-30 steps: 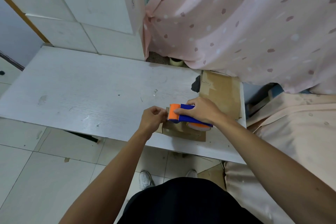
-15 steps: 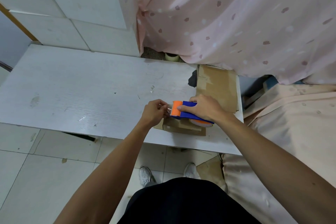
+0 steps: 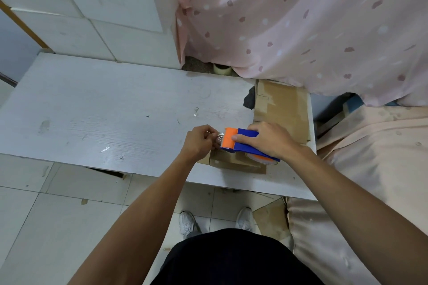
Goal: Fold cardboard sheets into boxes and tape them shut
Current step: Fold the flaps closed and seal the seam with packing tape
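A blue and orange tape dispenser (image 3: 240, 143) is held over a small brown cardboard box (image 3: 234, 162) near the front edge of the white table (image 3: 92, 111). My right hand (image 3: 271, 139) grips the dispenser from above, forefinger along its orange head. My left hand (image 3: 200, 143) sits just left of the orange head, its fingertips pinching the clear tape end (image 3: 218, 137) at the dispenser's mouth. Most of the small box is hidden under the dispenser and both hands.
Flat cardboard sheets (image 3: 282, 106) lie at the table's right end behind my right hand. A tape roll (image 3: 222, 69) stands at the back by the pink curtain (image 3: 301, 18). White cabinets (image 3: 92, 7) rise behind the table. A peach-covered seat (image 3: 370, 157) is at the right.
My left hand has closed in on the orange head and now pinches the tape end. The dispenser has stayed over the small box.
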